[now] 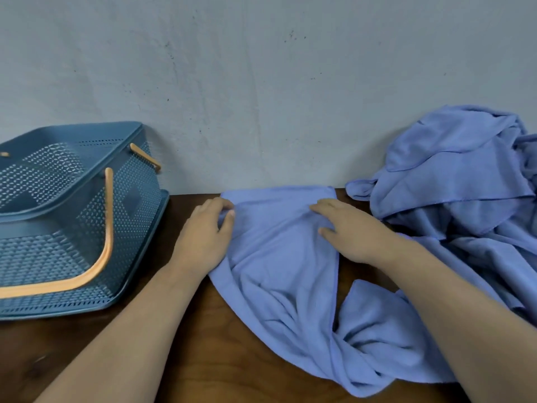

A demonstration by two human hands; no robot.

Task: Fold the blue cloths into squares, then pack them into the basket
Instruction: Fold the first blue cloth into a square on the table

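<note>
So the blue cloth (279, 257) being worked on lies in the middle of the dark wooden table (203, 344). Its far edge runs fairly straight along the wall (261, 82), and the near end is all bunched and twisted toward the table's front. The left hand (203, 231) sits at the cloth's left edge near the far corner, with its fingers (228, 212) curled in and pinching a bit of that edge. The right hand (351, 231) lies flat on top of the cloth, with its fingers (322, 209) straight and close together and the thumb out to the side, pressing the fabric down. Looks like the person is at the flatten-it-out stage of the first fold, tbh, since no neat square shows anywhere in view. The next move probably calls for smoothing out that crumpled near end so the corners can actually meet, otherwise the square will come out lumpy. Off to the right, touching the wall, is the pile of blue cloths (453, 181) waiting their turn. The basket (87, 216) with orange handles (107, 222) stands at the left, well apart from the cloth.
</note>
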